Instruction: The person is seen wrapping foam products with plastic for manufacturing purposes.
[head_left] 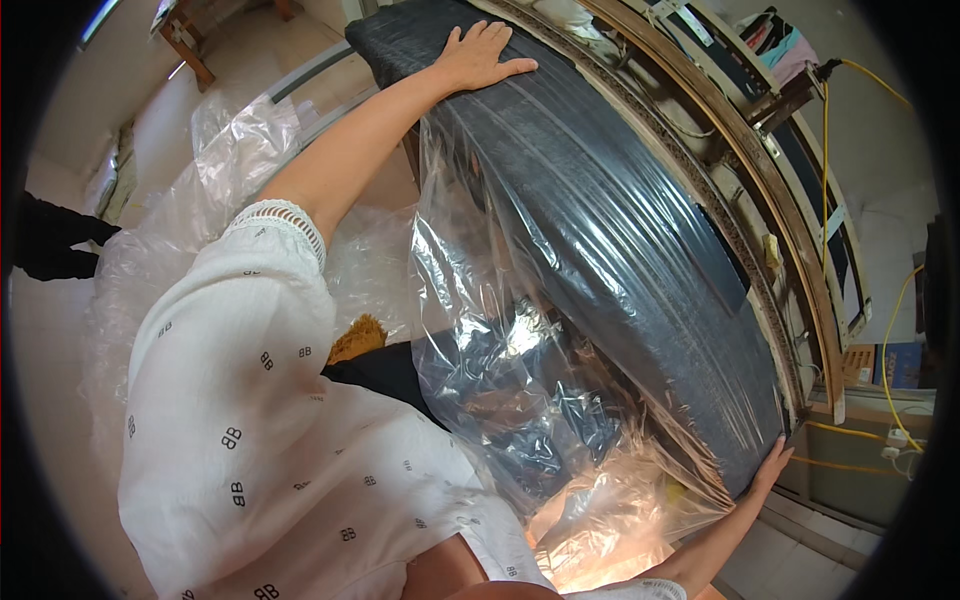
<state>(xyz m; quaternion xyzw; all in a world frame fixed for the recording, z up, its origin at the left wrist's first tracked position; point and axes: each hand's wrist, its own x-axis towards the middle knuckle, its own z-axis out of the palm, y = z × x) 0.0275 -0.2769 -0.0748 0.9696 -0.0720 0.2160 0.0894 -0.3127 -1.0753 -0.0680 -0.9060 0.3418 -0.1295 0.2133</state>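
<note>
A long dark slab [600, 220], perhaps folded fabric, lies across in front of me under clear plastic film [480, 300]. The film clings in tight creases over its top and hangs loose and crumpled down the near side toward my lap. My left hand [478, 58] rests flat on the slab's far left end, fingers spread. At the opposite end, low on the right, my right hand [768, 468] lies against the slab's edge with its fingers stretched out. Whether it pinches some film there is hard to make out.
Beyond the slab run a brown edge strip and a curved-looking wooden rail [800, 240]. A yellow cable [826, 180] hangs at the right. Loose clear plastic [160, 270] heaps on the floor at left. Dark-clothed legs [60, 235] of another person show at the far left.
</note>
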